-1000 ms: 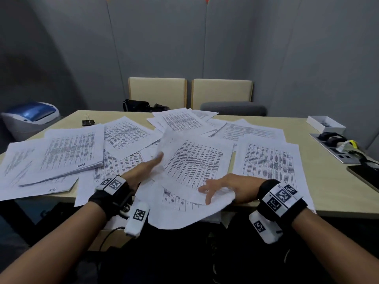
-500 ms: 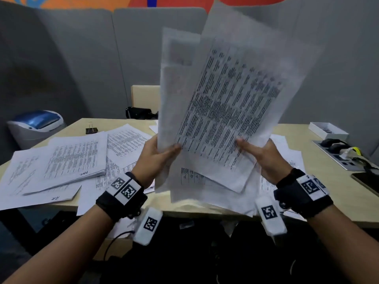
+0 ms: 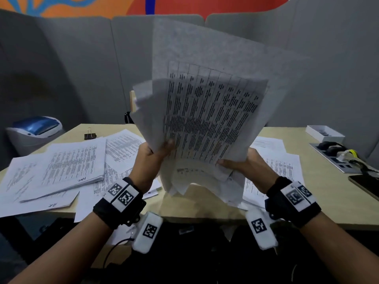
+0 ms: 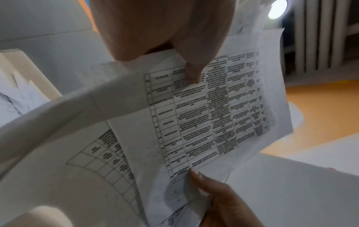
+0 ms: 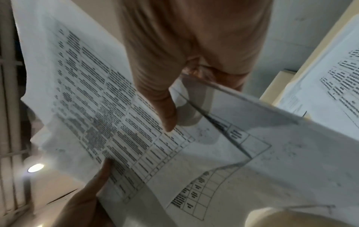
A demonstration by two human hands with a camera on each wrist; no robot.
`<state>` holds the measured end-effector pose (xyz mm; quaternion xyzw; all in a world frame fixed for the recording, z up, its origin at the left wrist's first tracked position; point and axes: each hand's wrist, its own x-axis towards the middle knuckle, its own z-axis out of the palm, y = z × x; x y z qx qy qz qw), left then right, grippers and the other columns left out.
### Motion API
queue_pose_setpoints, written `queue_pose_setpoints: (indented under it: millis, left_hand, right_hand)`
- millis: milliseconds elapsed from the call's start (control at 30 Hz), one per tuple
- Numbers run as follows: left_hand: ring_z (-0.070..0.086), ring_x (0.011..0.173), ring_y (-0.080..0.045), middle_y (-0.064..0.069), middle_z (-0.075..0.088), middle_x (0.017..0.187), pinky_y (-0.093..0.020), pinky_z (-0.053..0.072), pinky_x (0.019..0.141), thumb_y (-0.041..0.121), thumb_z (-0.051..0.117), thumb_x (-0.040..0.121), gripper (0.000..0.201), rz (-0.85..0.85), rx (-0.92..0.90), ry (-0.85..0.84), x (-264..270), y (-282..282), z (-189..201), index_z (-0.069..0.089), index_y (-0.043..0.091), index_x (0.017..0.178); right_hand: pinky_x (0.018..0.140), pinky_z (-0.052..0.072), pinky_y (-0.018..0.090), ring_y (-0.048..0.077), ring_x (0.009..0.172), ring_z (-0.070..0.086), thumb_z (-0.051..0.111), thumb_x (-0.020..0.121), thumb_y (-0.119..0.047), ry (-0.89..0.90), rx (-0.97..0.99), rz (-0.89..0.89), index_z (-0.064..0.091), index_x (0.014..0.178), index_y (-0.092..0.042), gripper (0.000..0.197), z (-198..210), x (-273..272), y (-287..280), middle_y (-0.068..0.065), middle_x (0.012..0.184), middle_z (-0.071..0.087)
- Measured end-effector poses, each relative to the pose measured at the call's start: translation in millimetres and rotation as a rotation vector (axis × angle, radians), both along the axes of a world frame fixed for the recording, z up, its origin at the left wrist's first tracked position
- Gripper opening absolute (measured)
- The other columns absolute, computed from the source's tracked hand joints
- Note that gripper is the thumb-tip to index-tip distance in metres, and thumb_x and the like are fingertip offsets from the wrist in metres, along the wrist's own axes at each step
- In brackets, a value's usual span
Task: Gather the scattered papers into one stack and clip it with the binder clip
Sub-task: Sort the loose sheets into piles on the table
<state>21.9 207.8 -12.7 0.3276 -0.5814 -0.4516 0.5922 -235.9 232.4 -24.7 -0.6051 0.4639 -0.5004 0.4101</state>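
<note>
I hold a loose, uneven bundle of printed papers [image 3: 205,119] upright above the table's near edge. My left hand [image 3: 162,150] grips its lower left edge and my right hand [image 3: 231,162] grips its lower right corner. In the left wrist view my thumb [image 4: 192,72] presses the top printed sheet [image 4: 213,107]. The right wrist view shows my right thumb [image 5: 167,113] on the same bundle [image 5: 97,99]. More papers lie on the table: a thick stack [image 3: 71,167] at left and loose sheets [image 3: 283,167] at right. The black binder clip [image 3: 90,136] sits at the far left.
The wooden table [image 3: 205,210] carries a white box [image 3: 324,134], a socket panel with cables [image 3: 338,156] and a dark flat device [image 3: 365,183] at right. A white and blue bin [image 3: 34,132] stands off the left corner. Grey partitions close the back.
A second ago both hands lay on sheets on the table. They have lifted a bundle upright, and it now stands squarer with my hands closer together at its bottom edge.
</note>
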Motion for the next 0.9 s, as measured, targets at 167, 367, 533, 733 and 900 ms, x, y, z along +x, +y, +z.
queue_pose_setpoints:
  millis: [167,367,533,733,900]
  left_hand:
    - [0.070,0.102,-0.026,-0.010,0.073,0.111,-0.039,0.057,0.086,0.012,0.062,0.092,0.024,-0.064,-0.021,-0.042,-0.5,2.5,12.8,0.066,0.003,0.114]
    - [0.069,0.104,-0.023,-0.006,0.073,0.113,-0.047,0.054,0.095,0.010,0.076,0.078,0.044,-0.102,0.045,-0.273,11.8,-10.0,-1.5,0.063,0.007,0.120]
    - [0.066,0.111,-0.023,-0.005,0.070,0.119,-0.045,0.052,0.097,0.020,0.072,0.081,0.043,-0.157,0.013,-0.246,8.9,-5.1,-1.5,0.063,0.010,0.122]
    - [0.068,0.104,-0.020,-0.002,0.073,0.109,-0.039,0.055,0.092,0.020,0.068,0.081,0.023,-0.036,-0.107,-0.117,-1.8,5.9,13.2,0.070,0.021,0.103]
    - [0.067,0.104,-0.025,-0.005,0.073,0.108,-0.045,0.056,0.090,0.027,0.069,0.083,0.020,0.014,-0.152,-0.130,-0.5,3.1,10.1,0.070,0.021,0.102]
  right_hand:
    - [0.096,0.054,0.051,0.026,0.110,0.068,0.080,0.077,-0.004,-0.035,-0.098,-0.023,0.068,0.114,-0.017,0.040,-5.4,11.2,-0.5,0.007,0.116,0.072]
    - [0.087,0.057,0.035,0.014,0.099,0.072,0.073,0.086,-0.016,-0.240,-0.222,-0.229,0.068,0.112,-0.016,0.027,8.8,12.9,3.3,-0.002,0.105,0.076]
    - [0.095,0.054,0.036,0.011,0.112,0.066,0.060,0.097,-0.032,-0.166,-0.357,-0.301,0.053,0.131,-0.011,0.041,22.1,10.3,4.0,-0.002,0.120,0.069]
    - [0.102,0.049,0.023,-0.009,0.119,0.055,0.055,0.099,-0.018,0.048,-0.397,-0.194,0.021,0.149,-0.021,0.061,25.3,14.9,9.6,-0.012,0.132,0.053]
    - [0.105,0.048,0.030,0.009,0.125,0.057,0.064,0.094,-0.013,0.025,-0.324,-0.129,0.029,0.149,-0.015,0.065,23.5,19.8,9.3,0.001,0.138,0.057]
